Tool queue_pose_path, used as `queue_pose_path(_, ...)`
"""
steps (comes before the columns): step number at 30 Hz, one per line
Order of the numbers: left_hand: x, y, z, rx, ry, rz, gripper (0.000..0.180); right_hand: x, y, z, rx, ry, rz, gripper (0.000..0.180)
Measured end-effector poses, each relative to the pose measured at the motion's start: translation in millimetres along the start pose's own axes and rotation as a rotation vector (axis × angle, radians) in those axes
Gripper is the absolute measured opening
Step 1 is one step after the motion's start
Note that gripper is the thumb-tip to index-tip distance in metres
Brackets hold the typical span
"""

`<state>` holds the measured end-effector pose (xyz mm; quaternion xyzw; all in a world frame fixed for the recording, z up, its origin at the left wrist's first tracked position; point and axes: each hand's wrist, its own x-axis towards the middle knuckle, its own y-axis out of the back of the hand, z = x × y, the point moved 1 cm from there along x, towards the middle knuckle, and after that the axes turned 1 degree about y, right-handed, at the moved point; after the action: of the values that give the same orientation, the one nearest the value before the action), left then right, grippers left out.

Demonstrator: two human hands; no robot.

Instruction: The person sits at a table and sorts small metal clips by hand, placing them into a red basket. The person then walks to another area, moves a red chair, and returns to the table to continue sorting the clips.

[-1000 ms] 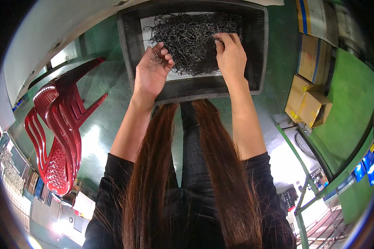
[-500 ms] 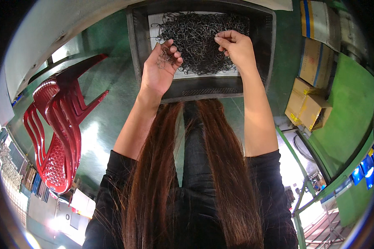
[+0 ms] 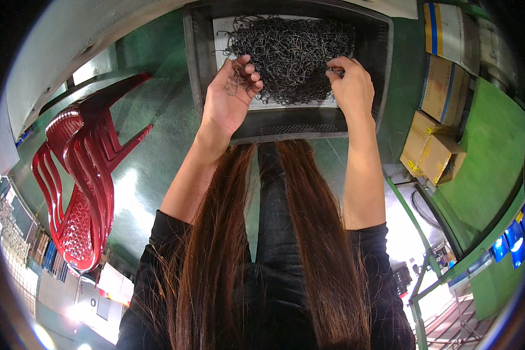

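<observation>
A heap of dark, thin, bent wire hooks [image 3: 291, 55] lies on a pale sheet [image 3: 262, 107] inside a black plastic crate [image 3: 239, 129]. Over the heap's left edge, my left hand [image 3: 230, 96] is turned palm up, its fingers curled round a few loose wire hooks [image 3: 235, 81]. At the right edge of the heap is my right hand [image 3: 353, 84], thumb and forefinger pinched together. Something small may be between those fingertips, but I cannot make it out.
A red plastic chair [image 3: 84, 175] lies tipped on the green floor [image 3: 140, 169] to the left. Cardboard boxes [image 3: 431, 143] are stacked on the right beside a green panel [image 3: 484, 140]. Long hair [image 3: 216, 233] hangs down between my forearms.
My right hand has moved right across the heap, from its middle to its right edge. My left hand keeps its curled hold. The crate sits slightly further right in view.
</observation>
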<state>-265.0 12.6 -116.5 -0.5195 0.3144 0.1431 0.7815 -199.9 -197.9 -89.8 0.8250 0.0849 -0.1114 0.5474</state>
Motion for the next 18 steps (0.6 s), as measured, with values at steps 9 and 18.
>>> queue_pose_path(9, 1, 0, 0, -0.025, 0.024, -0.018, 0.020, 21, -34, -34, 0.075, 0.109, 0.151, 0.013)
queue_pose_path(18, 0, 1, 0, -0.011, 0.002, 0.021, 0.022, 21, -35, -30, -0.047, -0.001, 0.223, 0.013)
